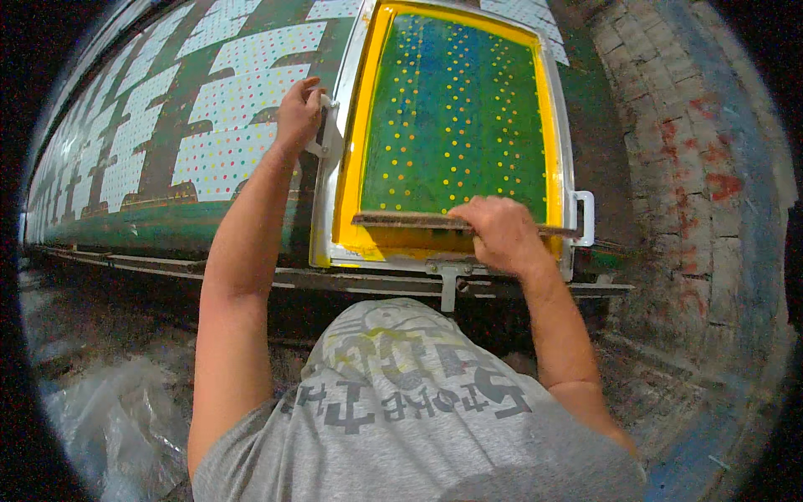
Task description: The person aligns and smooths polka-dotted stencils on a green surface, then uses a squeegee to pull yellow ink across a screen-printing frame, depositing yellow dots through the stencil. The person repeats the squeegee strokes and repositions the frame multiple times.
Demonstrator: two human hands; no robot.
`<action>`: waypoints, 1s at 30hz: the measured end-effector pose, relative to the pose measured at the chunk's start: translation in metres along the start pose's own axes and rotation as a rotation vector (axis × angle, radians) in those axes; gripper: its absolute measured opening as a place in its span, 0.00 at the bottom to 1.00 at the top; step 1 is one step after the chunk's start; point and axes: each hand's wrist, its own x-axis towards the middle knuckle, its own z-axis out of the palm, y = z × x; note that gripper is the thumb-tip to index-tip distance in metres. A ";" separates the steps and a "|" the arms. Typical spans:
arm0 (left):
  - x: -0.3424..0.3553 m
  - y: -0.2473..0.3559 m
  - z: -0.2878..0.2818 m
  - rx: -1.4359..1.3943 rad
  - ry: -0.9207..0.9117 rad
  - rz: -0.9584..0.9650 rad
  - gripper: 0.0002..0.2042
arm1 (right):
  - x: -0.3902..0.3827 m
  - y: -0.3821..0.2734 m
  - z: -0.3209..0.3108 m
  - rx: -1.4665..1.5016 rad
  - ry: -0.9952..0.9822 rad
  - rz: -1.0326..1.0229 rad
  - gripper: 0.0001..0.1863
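- Near the lower end of the screen-printing frame (324, 234), the fingers of the right hand (508, 233) are folded down over a long, dark squeegee (401, 222), closed on it right of its middle.
- Up at the frame's left side, the left hand (299, 115) has its fingers curled in at the white left handle (328, 101); they look wrapped round it, though from here part of that hold is hidden.
- The squeegee lies crosswise over the near part of the green mesh (456, 109), reaching almost from side to side, its right end close to the white right handle (589, 219).
- Rows of small yellow and orange dots run up the mesh, which turns bluish towards the far end; a bright yellow border (351, 188) rings it inside the pale frame.
- Below the frame's near edge sits a metal bracket (449, 289), by the rail (288, 280) along the front of the long green surface (167, 222).
- Left of the frame, white panels (238, 159) with coloured dots lie in rows on that surface.
- The person's grey T-shirt (418, 435) fills the foreground, with crumpled clear plastic (125, 418) down to the left and red-marked blockwork (711, 243) off to the right.
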 end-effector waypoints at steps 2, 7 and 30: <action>-0.003 0.000 -0.003 0.027 0.041 0.003 0.19 | -0.014 -0.012 0.007 -0.010 0.047 0.003 0.23; -0.043 0.013 -0.029 -0.039 0.082 -0.048 0.22 | -0.043 -0.025 0.022 0.049 0.146 -0.040 0.24; -0.292 -0.025 -0.298 -0.132 1.035 -0.405 0.14 | 0.042 -0.070 -0.008 0.006 0.235 -0.389 0.17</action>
